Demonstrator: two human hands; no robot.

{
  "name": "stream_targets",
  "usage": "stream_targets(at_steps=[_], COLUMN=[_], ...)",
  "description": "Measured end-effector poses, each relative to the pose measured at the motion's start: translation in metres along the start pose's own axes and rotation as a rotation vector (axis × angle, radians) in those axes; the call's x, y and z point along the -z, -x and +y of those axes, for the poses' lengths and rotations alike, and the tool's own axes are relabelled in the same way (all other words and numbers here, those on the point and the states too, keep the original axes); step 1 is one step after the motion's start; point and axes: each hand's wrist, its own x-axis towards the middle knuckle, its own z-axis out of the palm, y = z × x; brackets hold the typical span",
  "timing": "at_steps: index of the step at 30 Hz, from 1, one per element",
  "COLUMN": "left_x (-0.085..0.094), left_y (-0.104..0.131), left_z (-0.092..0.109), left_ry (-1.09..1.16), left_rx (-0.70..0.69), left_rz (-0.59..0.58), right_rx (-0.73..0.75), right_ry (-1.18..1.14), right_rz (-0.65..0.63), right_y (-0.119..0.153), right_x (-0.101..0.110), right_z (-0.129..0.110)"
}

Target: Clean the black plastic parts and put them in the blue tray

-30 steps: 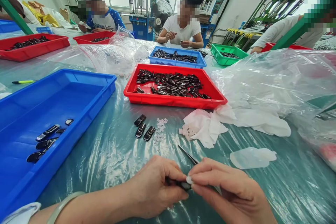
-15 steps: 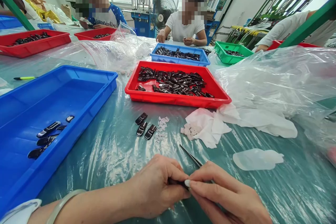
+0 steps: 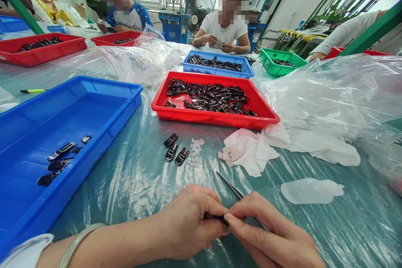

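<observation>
My left hand is closed on a dark piece, mostly hidden by the fingers. Thumb and forefinger of my right hand touch the near end of that piece, and the same hand holds black tweezers, their tips pointing up and left. Beyond my hands lie three black clips beside small pale scraps. A red tray full of similar black clips stands farther back. Several more clips lie in the blue tray at the left.
White tissue with pale pieces lies right of centre, and a translucent bottle is on its side near my right hand. Clear plastic bags cover the right side. People sit across the table behind a smaller blue tray.
The view has shifted slightly. My right fingertips have closed in a little on the dark piece. Across the table, a person's hand has moved inward toward their other hand.
</observation>
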Motion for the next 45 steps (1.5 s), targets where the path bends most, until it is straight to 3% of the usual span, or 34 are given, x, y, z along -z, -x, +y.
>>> stream_targets(at_steps=[11, 20, 28, 34, 40, 45], left_x=[-0.001, -0.002, -0.001, 0.002, -0.002, -0.007], left_y=[0.001, 0.000, 0.001, 0.000, 0.004, 0.007], left_z=[0.001, 0.002, 0.005, 0.007, 0.006, 0.006], left_ry=[-0.071, -0.037, -0.039, -0.091, 0.169, 0.383], left_rx=[-0.028, -0.017, -0.062, -0.116, 0.135, 0.210], left_rz=[0.018, 0.024, 0.033, 0.053, -0.016, -0.075], right_rx=[-0.059, -0.004, -0.141, -0.143, -0.182, -0.148], right_ry=[-0.039, -0.090, -0.189, -0.225, -0.042, 0.048], right_rz=[0.000, 0.065, 0.159, 0.179, 0.240, 0.081], right_y=[0.004, 0.001, -0.003, -0.005, -0.011, -0.034], right_x=[-0.006, -0.008, -0.007, -0.003, 0.002, -0.005], right_z=[0.004, 0.008, 0.005, 0.006, 0.011, 0.017])
